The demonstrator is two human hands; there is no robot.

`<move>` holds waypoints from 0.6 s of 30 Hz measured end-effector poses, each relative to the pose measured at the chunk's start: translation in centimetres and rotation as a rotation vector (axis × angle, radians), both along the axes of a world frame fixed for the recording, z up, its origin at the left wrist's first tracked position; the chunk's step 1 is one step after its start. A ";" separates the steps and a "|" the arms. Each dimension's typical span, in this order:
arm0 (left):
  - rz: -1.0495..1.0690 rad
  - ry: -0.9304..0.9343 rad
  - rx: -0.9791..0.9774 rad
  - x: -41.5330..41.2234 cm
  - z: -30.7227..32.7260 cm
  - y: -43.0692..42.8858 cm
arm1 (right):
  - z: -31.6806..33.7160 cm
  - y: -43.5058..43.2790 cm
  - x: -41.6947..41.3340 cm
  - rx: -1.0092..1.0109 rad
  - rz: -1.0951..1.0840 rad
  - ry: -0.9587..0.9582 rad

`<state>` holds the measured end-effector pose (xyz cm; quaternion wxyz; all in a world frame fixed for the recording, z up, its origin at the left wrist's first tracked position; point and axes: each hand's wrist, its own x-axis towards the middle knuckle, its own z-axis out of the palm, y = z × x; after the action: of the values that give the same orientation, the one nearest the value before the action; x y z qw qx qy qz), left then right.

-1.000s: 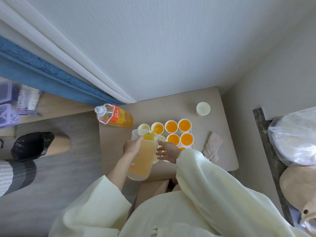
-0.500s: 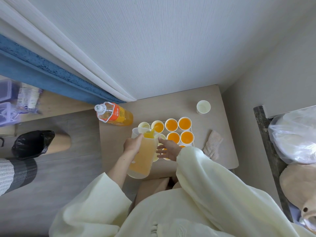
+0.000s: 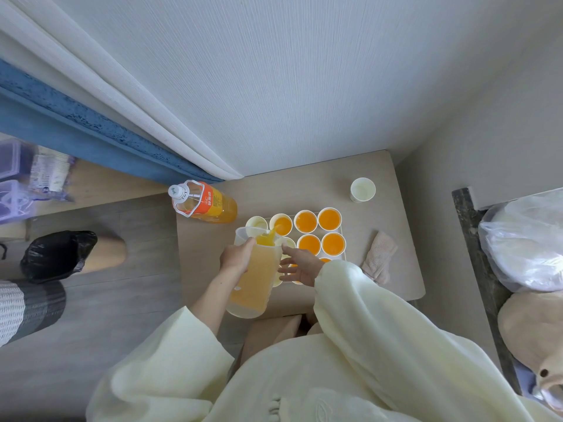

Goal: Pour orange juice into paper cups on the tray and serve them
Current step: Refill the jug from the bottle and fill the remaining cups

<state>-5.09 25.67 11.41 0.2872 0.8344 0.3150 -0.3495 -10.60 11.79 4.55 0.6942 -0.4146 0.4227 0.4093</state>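
Translucent plastic pitcher [image 3: 253, 275], over half full of orange juice, was tilted forward above the near-left part of the tabletop [image 3: 304, 184]. A thin stream ran from its spout into a white paper cup [image 3: 281, 224], second from left in the far row of the white rectangular tray [image 3: 343, 255]. That cup was partly filled.

Left grip [image 3: 236, 257] was wrapped round the pitcher's upper side and carried it off the surface. Right grip [image 3: 300, 268] was wide, fingers spread and straight, above the tray's near cups just beside the pitcher. Could not tell if it touched anything.

Four filled cups [image 3: 305, 221] stood in two rows toward the tray's right side. An empty cup [image 3: 256, 223] sat at the far row's left end. The near cups were mostly hidden by pitcher and sleeve.

A large orange-labelled juice bottle [image 3: 204, 202] with a white cap stood at the far-left corner. A lone empty paper cup [image 3: 362, 189] stood near the far-right corner, well apart from the tray. A crumpled beige cloth [image 3: 377, 257] lay by the right edge.
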 end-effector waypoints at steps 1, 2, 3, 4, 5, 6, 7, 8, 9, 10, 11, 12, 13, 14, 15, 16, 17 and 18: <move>0.000 0.000 0.003 0.0 0.0 0.0 | 0.0 0.0 0.0 -0.003 0.000 0.002; 0.001 0.001 0.005 0.0 0.0 0.0 | -0.1 0.0 0.0 -0.005 -0.001 0.004; 0.003 0.001 0.005 -0.1 0.0 0.1 | -0.1 0.0 0.0 -0.006 -0.003 0.005; 0.004 0.002 0.003 -0.1 -0.1 0.0 | -0.1 0.0 0.0 -0.005 -0.002 0.005; 0.004 0.004 0.000 -0.1 -0.1 0.0 | -0.1 0.0 -0.1 -0.002 -0.001 0.004; 0.002 0.007 -0.001 -0.1 0.0 0.0 | -0.1 -0.1 -0.1 0.001 0.000 0.003; 0.001 0.011 -0.001 -0.1 0.0 0.0 | -0.1 -0.1 -0.1 0.003 0.000 0.002; 0.000 0.013 -0.001 -0.1 0.0 0.0 | 0.0 -0.1 -0.1 0.005 0.000 0.002; -0.002 0.012 -0.001 -0.1 -0.1 0.0 | 0.0 -0.1 -0.1 0.005 0.001 0.001; -0.005 0.008 0.001 -0.1 -0.1 0.1 | 0.0 -0.1 -0.1 0.006 0.002 0.001; -0.007 0.007 0.003 -0.1 -0.1 0.1 | 0.0 -0.1 -0.1 0.006 0.003 0.002; -0.009 0.006 0.006 -0.1 -0.1 0.1 | 0.0 0.0 0.0 0.005 0.003 0.003; -0.009 0.006 0.007 -0.1 -0.1 0.1 | 0.0 0.0 0.0 0.004 0.000 0.004; -0.009 0.004 0.007 -0.1 -0.2 0.1 | 0.0 0.0 0.0 0.003 -0.004 0.004; -0.008 0.001 0.006 -0.1 -0.2 0.1 | 0.0 0.0 0.0 0.003 -0.006 0.004; -0.009 0.000 0.005 -0.1 -0.2 0.1 | 0.0 0.0 -0.1 0.004 -0.006 0.003; -0.008 0.000 0.005 -0.1 -0.2 0.1 | 0.0 0.0 -0.1 0.005 -0.005 0.002; -0.008 0.000 0.008 -0.1 -0.3 0.1 | 0.0 0.0 -0.1 0.007 -0.006 0.001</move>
<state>-5.20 25.79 11.12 0.2827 0.8365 0.3132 -0.3496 -10.74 11.80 4.55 0.6967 -0.4107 0.4227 0.4090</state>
